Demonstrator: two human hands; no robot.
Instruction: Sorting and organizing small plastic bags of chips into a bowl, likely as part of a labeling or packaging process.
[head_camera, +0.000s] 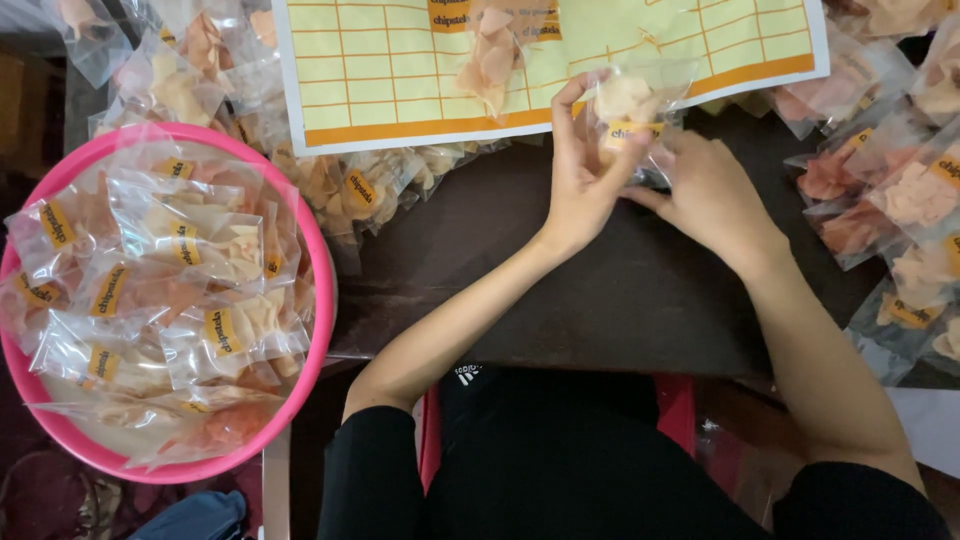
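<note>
From my remote seat, the head camera looks down on a dark brown table (560, 290) crowded on three sides. A yellow sheet (400, 70) ruled with an orange grid lies across the far edge, with one clear packet of pale chips (492, 55) resting on it. At left, a round pink basin (318, 290) overhangs the table's corner, heaped with clear labelled chip packets (200, 270), and more packets (370, 185) spill between the basin and the sheet. At right, another pile of packets, pink and cream (890, 200), runs along the table's edge and out of view. The only bare stretch I see is the dark middle of the table, directly under the forearms and bounded by the sheet, the basin and the right-hand pile; nearer the body, black clothing and a red seat edge (680, 400) fill the view. Both hands meet just below the sheet's orange border. The left hand (580, 180) is raised with thumb and fingers curled, pinching the small clear packet (630, 110) by its left side. The right hand (710, 195) is closed on the packet's lower right side, its fingertips hidden behind the plastic. The packet is held off the table, its top overlapping the sheet's edge.
</note>
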